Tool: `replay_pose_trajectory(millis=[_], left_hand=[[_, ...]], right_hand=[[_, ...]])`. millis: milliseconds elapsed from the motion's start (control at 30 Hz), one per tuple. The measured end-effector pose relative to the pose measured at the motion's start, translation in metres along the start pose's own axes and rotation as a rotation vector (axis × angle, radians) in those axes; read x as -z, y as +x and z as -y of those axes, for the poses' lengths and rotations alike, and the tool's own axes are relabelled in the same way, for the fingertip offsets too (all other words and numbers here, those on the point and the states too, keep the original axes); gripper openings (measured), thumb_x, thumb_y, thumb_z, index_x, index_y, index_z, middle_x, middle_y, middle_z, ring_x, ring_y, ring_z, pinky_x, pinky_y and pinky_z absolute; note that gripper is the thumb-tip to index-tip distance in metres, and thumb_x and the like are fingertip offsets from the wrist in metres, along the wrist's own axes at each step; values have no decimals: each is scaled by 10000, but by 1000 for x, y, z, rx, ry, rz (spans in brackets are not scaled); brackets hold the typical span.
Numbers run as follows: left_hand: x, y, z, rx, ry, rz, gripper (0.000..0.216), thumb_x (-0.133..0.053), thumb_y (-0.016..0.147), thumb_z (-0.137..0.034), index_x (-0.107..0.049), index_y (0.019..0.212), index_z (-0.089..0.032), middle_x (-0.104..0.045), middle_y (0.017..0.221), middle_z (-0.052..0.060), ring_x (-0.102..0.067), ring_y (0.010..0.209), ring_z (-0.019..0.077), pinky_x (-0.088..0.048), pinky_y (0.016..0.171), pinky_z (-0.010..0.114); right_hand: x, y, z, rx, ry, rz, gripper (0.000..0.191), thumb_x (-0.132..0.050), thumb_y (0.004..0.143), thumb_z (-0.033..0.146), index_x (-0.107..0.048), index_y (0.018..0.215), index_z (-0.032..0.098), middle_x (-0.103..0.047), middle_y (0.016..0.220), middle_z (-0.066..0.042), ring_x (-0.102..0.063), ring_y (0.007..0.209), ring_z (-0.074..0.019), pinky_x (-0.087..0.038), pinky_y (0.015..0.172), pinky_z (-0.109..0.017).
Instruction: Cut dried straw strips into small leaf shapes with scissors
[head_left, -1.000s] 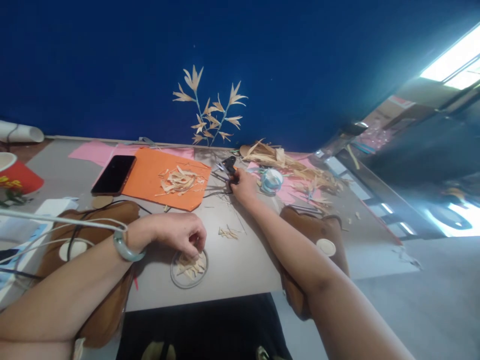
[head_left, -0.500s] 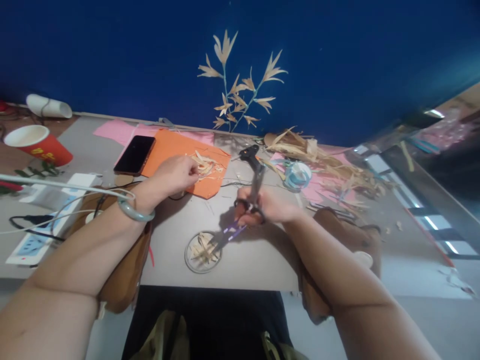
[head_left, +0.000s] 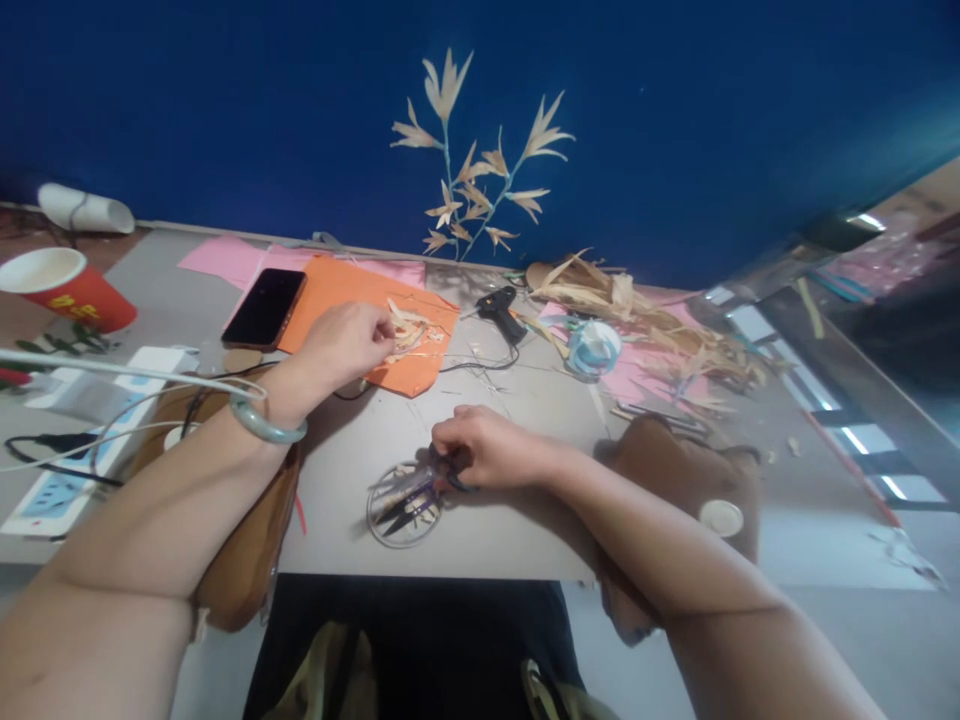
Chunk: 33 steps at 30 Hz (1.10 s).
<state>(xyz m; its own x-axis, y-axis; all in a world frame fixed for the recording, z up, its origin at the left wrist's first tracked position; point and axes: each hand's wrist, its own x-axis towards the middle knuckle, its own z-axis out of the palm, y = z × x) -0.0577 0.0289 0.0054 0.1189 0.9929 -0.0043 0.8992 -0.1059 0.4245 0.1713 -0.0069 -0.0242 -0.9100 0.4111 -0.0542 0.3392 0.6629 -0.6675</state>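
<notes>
My right hand is closed round the handles of a pair of scissors, whose blades lie open over a round clear dish near the table's front edge. My left hand, with a pale green bangle on the wrist, reaches to the orange sheet and pinches at the pile of dry straw slivers on it. Whether a sliver is between the fingers is hidden.
A black phone lies on the orange sheet's left end. A glue gun, a blue tape roll and dried husks lie at the back right. A red paper cup and a power strip sit left. Brown arm cushions flank me.
My right hand has brought the scissors down from mid-air onto the dish near the front edge. My left hand has stayed at the straw pile on the orange sheet.
</notes>
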Motion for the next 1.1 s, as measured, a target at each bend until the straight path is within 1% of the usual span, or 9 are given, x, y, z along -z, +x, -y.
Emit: replay_pose_trajectory(millis=[100,267,367,533,667,800,900,1000,1100], left_hand=[[0,0,1,-12,93,-33,225,-563,738,-321,-696,840,-170,-693,791,78,-611,734,207,-412,645,281],[-5,3,3,-57,163,-83,244,-520,776,-277,-702,901,-172,-669,922,92,-603,787,217,-415,667,296],[-13,5,5,-97,149,-88,252,-506,797,-285,-710,910,-189,-634,933,84,-598,788,209,-426,696,305],[-34,12,8,-131,181,-156,274,-473,822,-232,-705,957,-178,-593,988,107,-561,962,243,-433,836,332],[-44,18,9,-85,246,-154,303,-448,838,-224,-704,989,-165,-585,978,127,-542,966,263,-425,848,368],[-46,21,11,-79,242,-180,282,-445,831,-220,-716,855,-149,-597,918,131,-548,914,262,-426,805,370],[-40,21,12,-26,47,-219,198,-534,764,-241,-716,784,-164,-610,854,96,-561,821,228,-431,741,343],[-28,14,6,22,-380,-214,188,-637,686,-326,-702,750,-161,-621,765,41,-542,663,160,-427,645,295],[-20,4,-9,91,-893,-57,263,-711,628,-377,-678,748,-145,-623,672,12,-534,608,123,-418,602,255]], right_hand=[[-1,0,0,47,-161,-16,144,-681,667,212,-541,695,195,-550,588,27,-427,598,-125,-337,663,-257],[-3,2,-6,46,-125,-71,253,-753,648,334,-550,699,192,-605,617,18,-491,586,-126,-358,702,-266],[-4,3,-11,26,-77,-226,269,-764,646,331,-541,697,189,-604,624,21,-492,589,-119,-359,691,-259],[-7,7,-17,-118,100,-624,388,-739,678,411,-424,601,199,-477,542,47,-363,524,-97,-313,550,-234],[-8,9,-18,-198,295,-749,367,-709,699,365,-393,603,204,-498,561,40,-367,506,-88,-293,491,-225],[-7,10,-18,-220,376,-838,345,-712,685,333,-406,598,201,-491,546,44,-381,499,-84,-298,481,-224],[-5,11,-20,-251,435,-904,328,-720,679,321,-427,602,196,-502,539,45,-415,503,-85,-317,491,-226],[-3,12,-24,-283,598,-931,318,-746,660,332,-461,649,192,-578,596,27,-512,544,-105,-381,523,-235],[1,14,-25,-302,726,-962,341,-789,618,343,-494,689,186,-632,659,13,-553,575,-113,-431,561,-248]])
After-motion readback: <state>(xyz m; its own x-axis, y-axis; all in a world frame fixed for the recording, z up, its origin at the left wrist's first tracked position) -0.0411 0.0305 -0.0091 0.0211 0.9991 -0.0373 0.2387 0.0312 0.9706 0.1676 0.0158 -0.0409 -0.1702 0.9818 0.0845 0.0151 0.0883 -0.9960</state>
